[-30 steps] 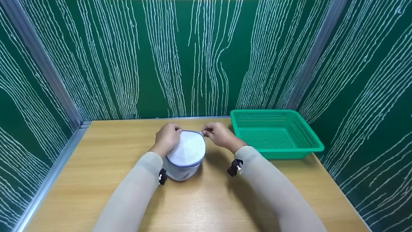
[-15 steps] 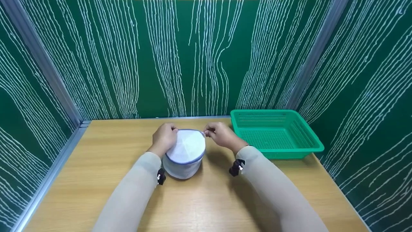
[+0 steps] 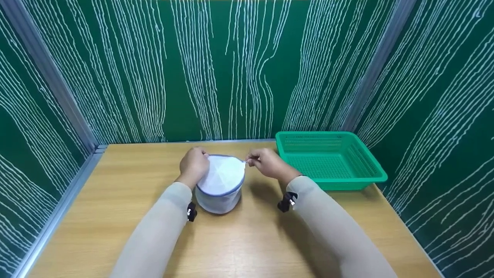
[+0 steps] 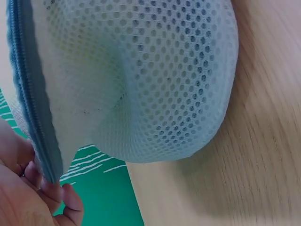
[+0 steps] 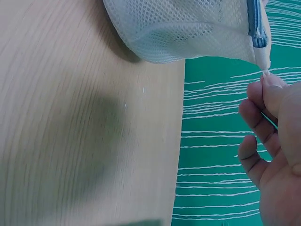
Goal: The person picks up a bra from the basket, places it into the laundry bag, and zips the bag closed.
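Observation:
A round white mesh bag (image 3: 221, 185) with a blue zipper round its lid stands on the wooden table (image 3: 115, 185). My left hand (image 3: 194, 165) grips the bag's top rim on its left side; in the left wrist view the left hand (image 4: 28, 188) curls round the zipper edge (image 4: 35, 108) of the mesh bag (image 4: 155, 80). My right hand (image 3: 264, 163) pinches a small white tab (image 3: 244, 162) at the rim's right side. In the right wrist view the right hand (image 5: 268, 136) pinches the tab (image 5: 264, 66) beside the mesh bag (image 5: 188, 28).
A green plastic basket (image 3: 370, 164) stands at the table's back right, close to my right hand. Green panels with white lines wall in the table on three sides. A metal rail (image 3: 58, 216) runs along the left edge.
Both hands and the bag have shifted slightly toward the back of the table. The right hand has drawn the tab a little to the right.

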Demonstrator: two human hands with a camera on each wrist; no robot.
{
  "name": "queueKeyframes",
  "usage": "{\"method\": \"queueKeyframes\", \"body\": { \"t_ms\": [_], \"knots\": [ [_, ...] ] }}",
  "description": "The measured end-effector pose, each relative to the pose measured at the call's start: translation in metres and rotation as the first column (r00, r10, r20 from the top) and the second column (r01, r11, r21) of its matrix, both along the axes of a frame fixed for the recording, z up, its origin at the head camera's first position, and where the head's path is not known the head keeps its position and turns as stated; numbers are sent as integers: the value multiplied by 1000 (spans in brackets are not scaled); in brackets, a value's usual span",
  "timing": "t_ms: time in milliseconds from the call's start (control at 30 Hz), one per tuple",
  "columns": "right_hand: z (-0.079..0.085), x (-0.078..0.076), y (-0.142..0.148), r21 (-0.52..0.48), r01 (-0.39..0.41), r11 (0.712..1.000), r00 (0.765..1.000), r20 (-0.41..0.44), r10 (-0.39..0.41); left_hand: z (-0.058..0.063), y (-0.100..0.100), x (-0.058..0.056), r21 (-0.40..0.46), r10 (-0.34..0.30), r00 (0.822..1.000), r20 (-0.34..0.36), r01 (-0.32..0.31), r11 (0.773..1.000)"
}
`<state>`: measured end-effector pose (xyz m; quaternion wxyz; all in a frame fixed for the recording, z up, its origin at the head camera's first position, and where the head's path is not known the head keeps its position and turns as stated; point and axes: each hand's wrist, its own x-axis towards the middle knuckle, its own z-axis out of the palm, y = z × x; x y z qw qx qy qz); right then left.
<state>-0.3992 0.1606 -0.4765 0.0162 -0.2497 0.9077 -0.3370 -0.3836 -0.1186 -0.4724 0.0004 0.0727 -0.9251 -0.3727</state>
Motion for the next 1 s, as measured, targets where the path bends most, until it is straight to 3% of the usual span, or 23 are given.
{"method": "queueKeyframes", "body": {
  "t_ms": [133,267,433,600,833,1000],
  "knots": [
    [0,1,3,25,-31,999,998,-45,32,-1,-2,-1,37,6,1000,15,-7,999],
    [1,1,4,28,-13,1000,1000,-16,13,-3,-3,-1,69,-17,1000,7,17,997],
    [0,1,2,22,-36,999,999,38,35,-7,-8,4,100,-89,996,-16,90,991],
    [-1,1,3,48,-62,997,998,29,61,-9,-10,11,134,-145,989,14,141,981],
    [6,1,10,137,-25,990,995,98,11,-9,-17,13,92,-193,981,1,192,977],
    [10,0,19,214,1,977,999,32,-8,-9,-21,17,55,-222,972,-76,227,972]
  ]
}}
